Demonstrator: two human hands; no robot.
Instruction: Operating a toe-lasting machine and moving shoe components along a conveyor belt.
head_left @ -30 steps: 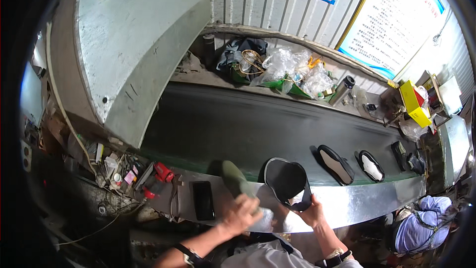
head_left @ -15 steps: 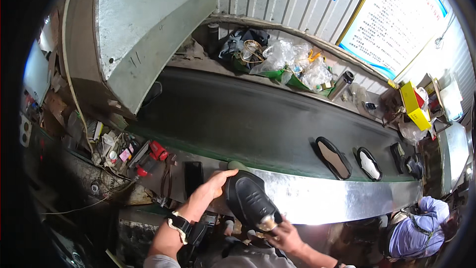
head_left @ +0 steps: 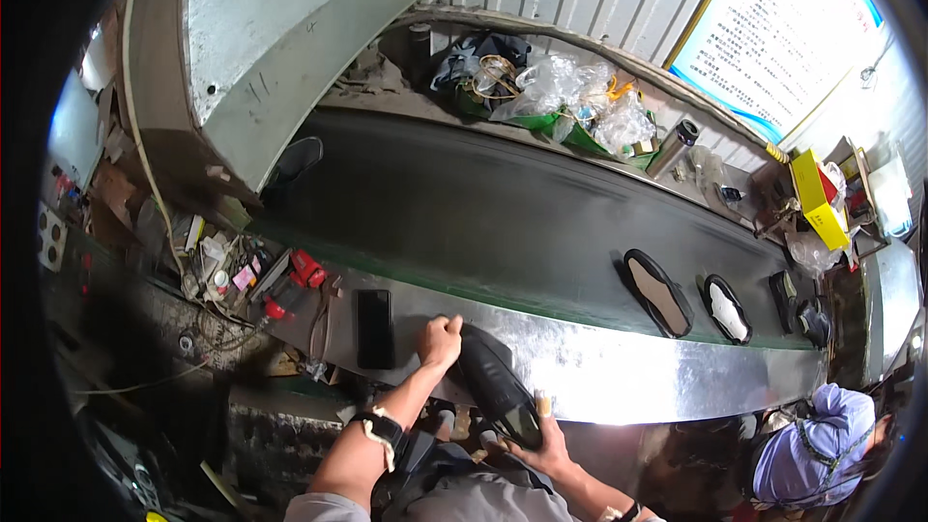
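Note:
A black shoe (head_left: 488, 374) is held slantwise over the front edge of the shiny metal ledge (head_left: 599, 377), its toe to the upper left and its opening toward me. My left hand (head_left: 442, 341) is closed at the toe, and the fingers on the shoe's far side are hidden. At the heel end my right hand (head_left: 549, 449) grips the shoe, with its thumb along the side; the thumb tip carries a tan cover (head_left: 544, 407). Just left of my left hand, a black phone (head_left: 375, 329) lies on the ledge.
Beyond the ledge runs a dark conveyor belt (head_left: 464, 203) bearing two shoe pieces with pale undersides (head_left: 659, 295) (head_left: 725, 311) and dark shoes (head_left: 797, 307). A red-handled tool (head_left: 307, 269) lies left among clutter. A metal hood (head_left: 300, 39) overhangs the belt. Another person (head_left: 812, 449) works at right.
The shoe has been turned so its opening now faces me. My left hand has closed by the toe, and my right hand has shifted its hold at the heel.

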